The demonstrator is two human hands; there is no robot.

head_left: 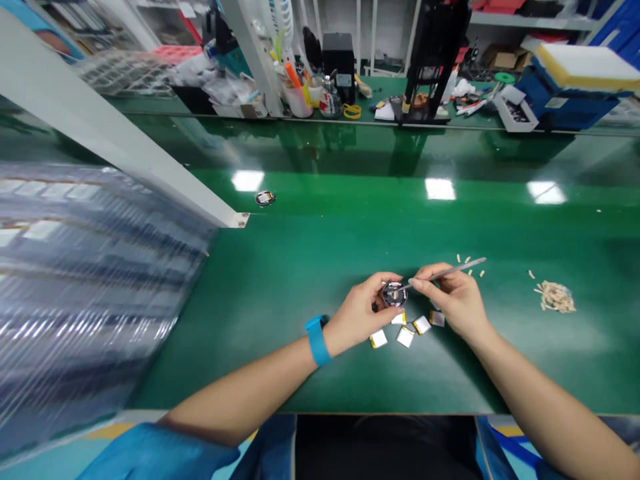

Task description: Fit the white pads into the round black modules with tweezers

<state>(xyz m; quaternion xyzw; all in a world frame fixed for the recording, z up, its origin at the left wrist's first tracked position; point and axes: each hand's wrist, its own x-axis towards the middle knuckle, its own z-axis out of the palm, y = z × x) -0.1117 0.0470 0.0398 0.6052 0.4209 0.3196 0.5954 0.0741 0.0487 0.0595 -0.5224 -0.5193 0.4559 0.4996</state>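
Observation:
Between the thumb and fingers of my left hand (pixel 361 308) is a small round black device housing (pixel 395 294), its inner side facing up with a pale piece inside. My right hand (pixel 456 298) pinches a thin pair of metal tweezers (pixel 463 266), whose tip reaches into the housing. Just below the hands lie several small silver battery cells with yellow edges, among them one battery cell (pixel 405 337). A few small beige strips (pixel 467 259) are scattered beyond my right hand.
A pile of beige strips (pixel 556 297) lies to the right on the green table (pixel 280 293). Another round device (pixel 265 198) sits at the far left near a white post (pixel 165 167). Stacked clear plastic trays (pixel 95 287) fill the left side. A back shelf carries a pen cup (pixel 297 100) and a blue box (pixel 560 93).

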